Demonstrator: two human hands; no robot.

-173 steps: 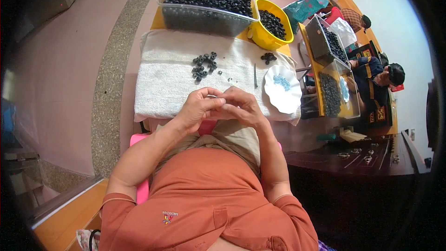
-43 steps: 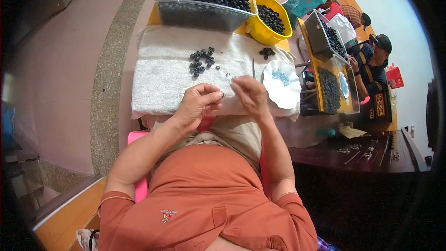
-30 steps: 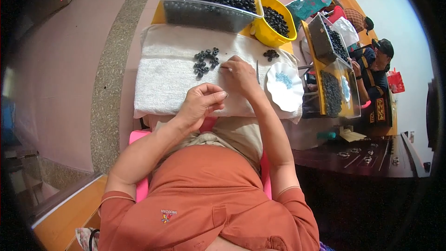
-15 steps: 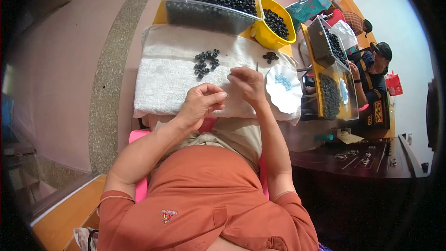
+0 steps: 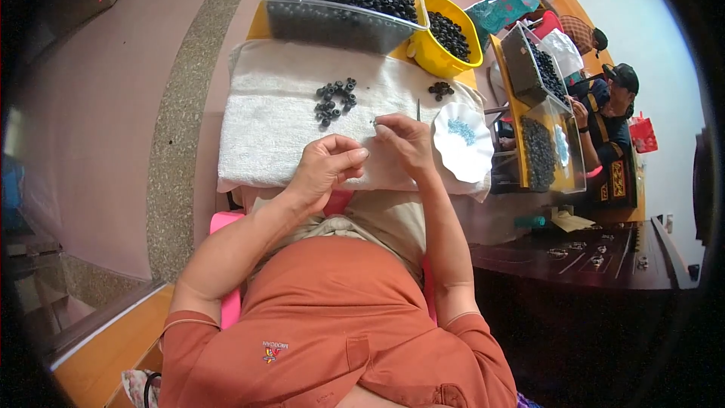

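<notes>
My left hand [image 5: 331, 168] is held over the near part of a white towel [image 5: 260, 117], thumb and forefinger pinched together. Whatever lies between those fingertips is too small to make out. Close by on the right, my right hand [image 5: 408, 143] also pinches, with a tiny dark speck at its fingertips that I cannot name. Beyond my hands, a loose group of small black ring-like parts [image 5: 326, 106] rests on the towel. Beside my right hand stands a white wavy-rimmed dish [image 5: 470, 168] with tiny light-blue pieces [image 5: 461, 131] in it. A thin dark tool [image 5: 418, 110] lies left of the dish.
A large clear bin [image 5: 332, 26] full of black parts stands at the far edge, with a yellow tub [image 5: 436, 60] of them beside it. A smaller black cluster [image 5: 440, 91] lies near the dish. To the right, a person [image 5: 613, 109] sits by more bins [image 5: 555, 159].
My right hand has lowered slightly toward me, its fingertips drawn closer together. The left hand stays nearly in place, still pinched.
</notes>
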